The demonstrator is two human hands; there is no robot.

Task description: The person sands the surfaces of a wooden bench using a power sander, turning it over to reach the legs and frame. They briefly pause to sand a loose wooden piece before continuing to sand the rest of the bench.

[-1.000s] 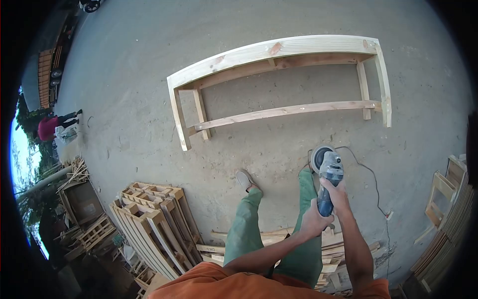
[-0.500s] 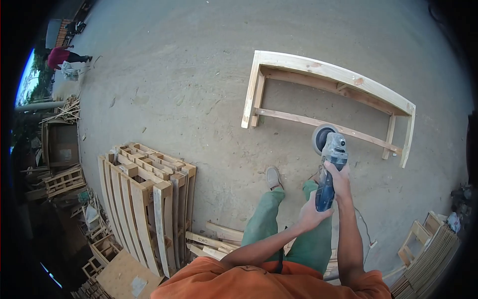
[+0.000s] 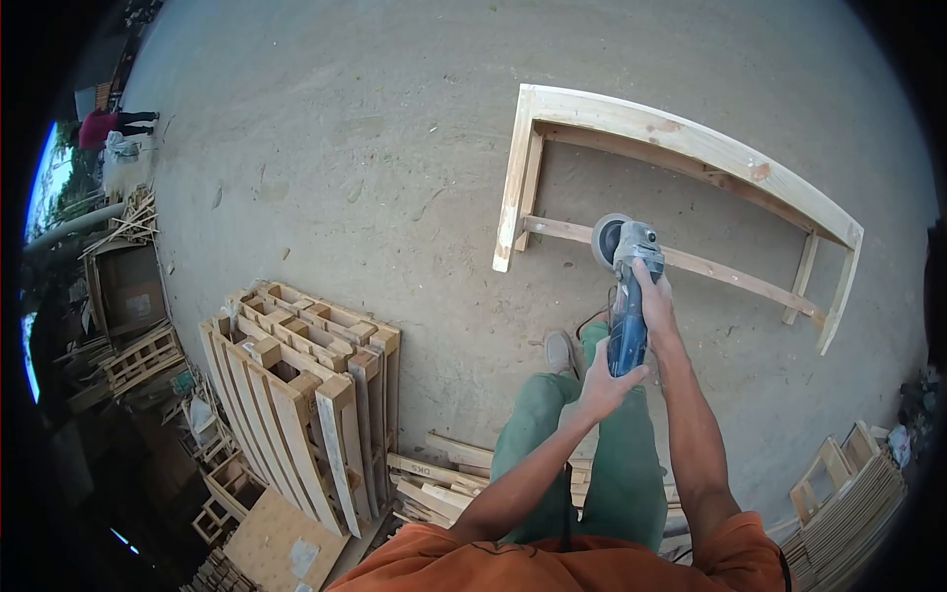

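A blue and grey angle grinder (image 3: 627, 321) is held out in front of me with both hands. My left hand (image 3: 606, 388) is wrapped round the rear end of its body. Farther forward, my right hand (image 3: 656, 296) grips it just behind the grey head. The round disc (image 3: 611, 240) at the front overlaps the lower rail (image 3: 730, 279) of a wooden bench frame (image 3: 681, 133) in this view. That frame is pale timber, with a long top board and legs at both ends, and lies on the concrete ground ahead of me.
Wooden pallets (image 3: 296, 395) stand stacked at my left, with loose planks (image 3: 459, 474) behind my legs. Wooden slats (image 3: 853, 503) are piled at the lower right. Scrap wood (image 3: 143, 360) lines the far left, where a person (image 3: 104, 128) is at the upper edge.
Both hands have carried the grinder forward and slightly left, so its disc now overlaps the rail's left part. My view has shifted; the bench frame appears farther right.
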